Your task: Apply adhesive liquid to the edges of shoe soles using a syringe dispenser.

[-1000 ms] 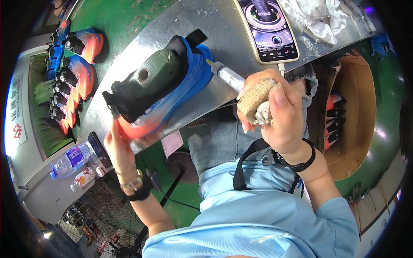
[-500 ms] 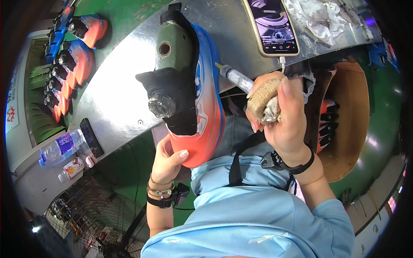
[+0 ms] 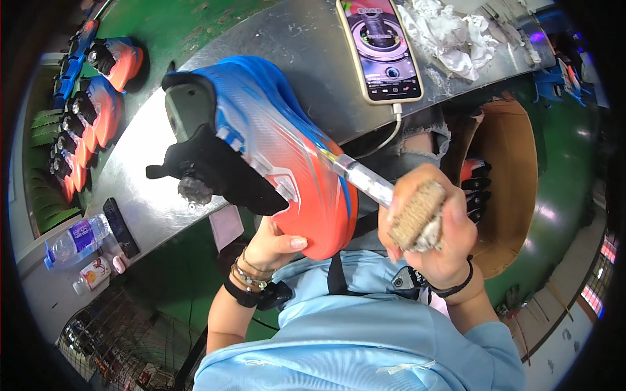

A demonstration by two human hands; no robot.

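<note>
A blue-to-orange sports shoe with a black tongue and a clear round dial is tilted onto its side, a dark green last inside it. My left hand grips the toe, thumb on top and fingers hidden beneath. Wrapped round a clear syringe with a yellow tip, my right hand also keeps a tan, rough-textured block and a whitish wad in its palm. The tip meets the shoe's side near the sole edge; whether fluid comes out is too small to tell.
A metal table bears a phone with a charging cable and crumpled white paper. Several similar shoes stand on a rack at left. Bottles lie lower left, above a fan. A cardboard box with shoes sits right.
The shoe has been rolled from sole-down onto its side, its side now facing up. My right hand has come lower, and the syringe tip has moved onto the shoe's side.
</note>
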